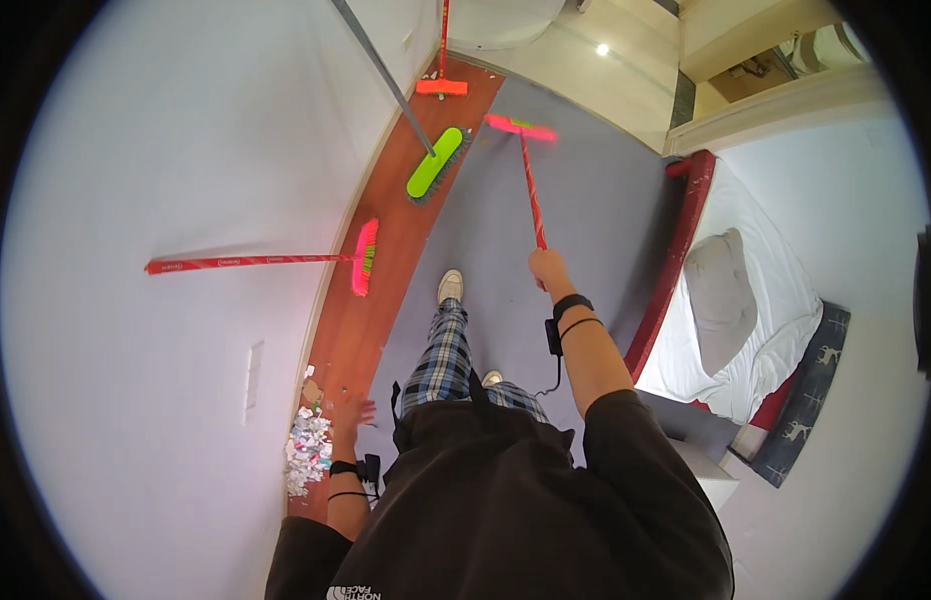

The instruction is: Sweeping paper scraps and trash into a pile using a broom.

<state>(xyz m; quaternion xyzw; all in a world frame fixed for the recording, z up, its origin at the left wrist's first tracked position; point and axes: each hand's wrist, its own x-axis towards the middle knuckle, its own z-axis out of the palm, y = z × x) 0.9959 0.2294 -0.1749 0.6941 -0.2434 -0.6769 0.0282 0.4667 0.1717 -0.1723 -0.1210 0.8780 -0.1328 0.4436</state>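
Note:
My right hand (548, 268) is closed around the end of a red-handled broom (532, 190). That broom's pink head is lifted or resting near the far part of the grey floor, slightly blurred; I cannot tell if it touches. My left hand (353, 411) hangs low on the left with its fingers apart, holding nothing. Beside it, along the wall, lies a heap of torn paper scraps (310, 445). Another pink broom (364, 258) leans on the left wall by its red handle. Farther off stand a lime-green broom (436, 166) with a grey handle and an orange broom (442, 88).
A reddish wood-look strip (347, 345) runs along the white wall (185, 350), next to grey flooring (575, 185). To the right stands a red-framed bed (640, 345) with a white sheet and a grey pillow (723, 300). A pale doorway area (615, 80) lies beyond.

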